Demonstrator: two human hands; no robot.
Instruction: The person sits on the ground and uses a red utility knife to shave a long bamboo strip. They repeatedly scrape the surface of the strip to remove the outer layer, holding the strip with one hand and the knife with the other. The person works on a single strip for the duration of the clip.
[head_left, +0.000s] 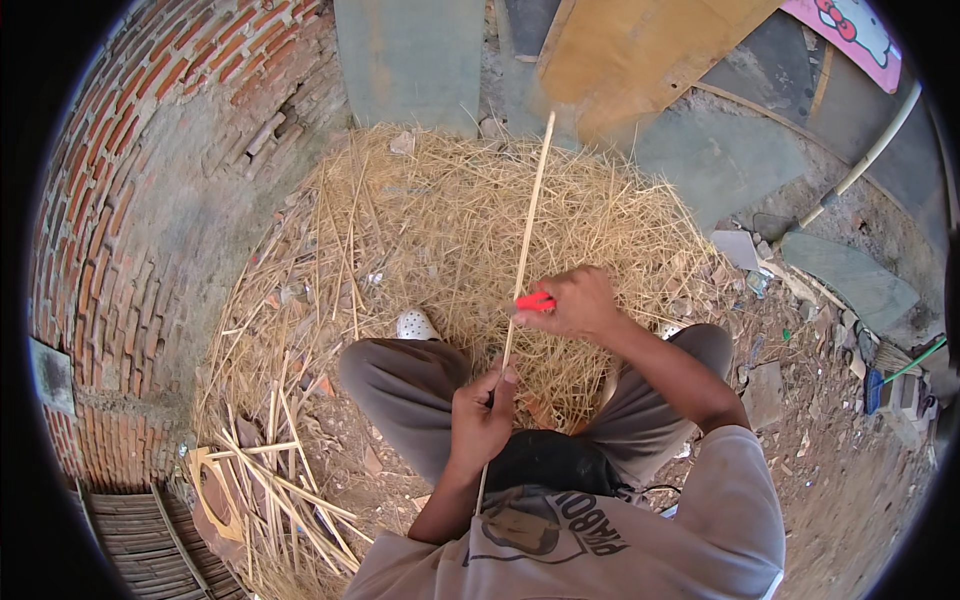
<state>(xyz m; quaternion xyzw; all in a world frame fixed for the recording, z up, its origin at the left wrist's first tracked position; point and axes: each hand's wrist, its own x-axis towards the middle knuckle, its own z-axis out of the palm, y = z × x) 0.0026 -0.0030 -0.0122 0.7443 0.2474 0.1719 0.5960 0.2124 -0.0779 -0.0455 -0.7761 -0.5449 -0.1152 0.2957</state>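
A long, pale, thin strip [535, 205], which looks like split bamboo, runs from over the straw at the far side down towards my chest. My left hand [480, 420] is closed round its lower part, in front of my lap. A small dark piece [489, 399] shows at that grip; I cannot make out what it is. Farther up, my right hand [578, 303] grips a small bright red tool [535, 301], which meets the strip from the right. The tool's working edge is too small to tell. A black cloth [545, 460] lies across my lap.
A heap of dry shavings [450, 215] spreads beyond my feet. More pale sticks [285, 480] lie in a pile at the lower left. A brick wall [130, 200] rises on the left. Boards [640, 60] lean at the back. A pale pole [860, 170] stands right.
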